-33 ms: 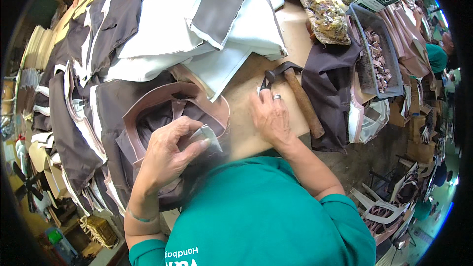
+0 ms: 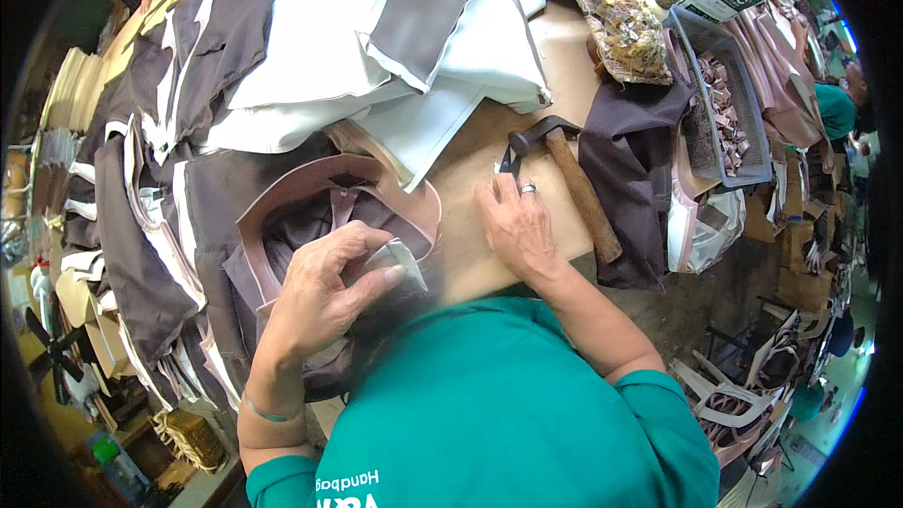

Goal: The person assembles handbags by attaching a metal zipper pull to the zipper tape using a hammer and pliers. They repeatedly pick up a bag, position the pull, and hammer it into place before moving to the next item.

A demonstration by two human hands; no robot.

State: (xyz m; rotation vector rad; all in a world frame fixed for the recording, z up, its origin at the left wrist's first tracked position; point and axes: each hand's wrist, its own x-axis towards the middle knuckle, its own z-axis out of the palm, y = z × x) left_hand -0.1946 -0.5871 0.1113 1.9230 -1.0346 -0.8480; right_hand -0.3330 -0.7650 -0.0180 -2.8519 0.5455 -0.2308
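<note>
My left hand [image 2: 320, 290] pinches a small pale folded piece of material [image 2: 404, 268] between thumb and fingers. Beneath it lies an unfinished dark brown bag with a dusty pink rim [image 2: 315, 181], its opening facing up. My right hand [image 2: 520, 233] rests on the tan work board [image 2: 470, 249], fingers curled together. At its fingertips are a dark narrow part and a pale scrap; what the fingers grip, if anything, is hidden. Just beyond them lies a hammer [image 2: 585, 202] with a worn wooden handle and a dark metal head.
Large white panels [image 2: 320, 66] are stacked at the far side. Dark brown pieces [image 2: 146, 254] pile up on the left. To the right are a dark cloth [image 2: 630, 141], a clear bag of small bits [image 2: 621, 33] and a grey bin [image 2: 691, 66] of pink scraps.
The view has shifted very slightly. Both hands keep the same pose and hold.
</note>
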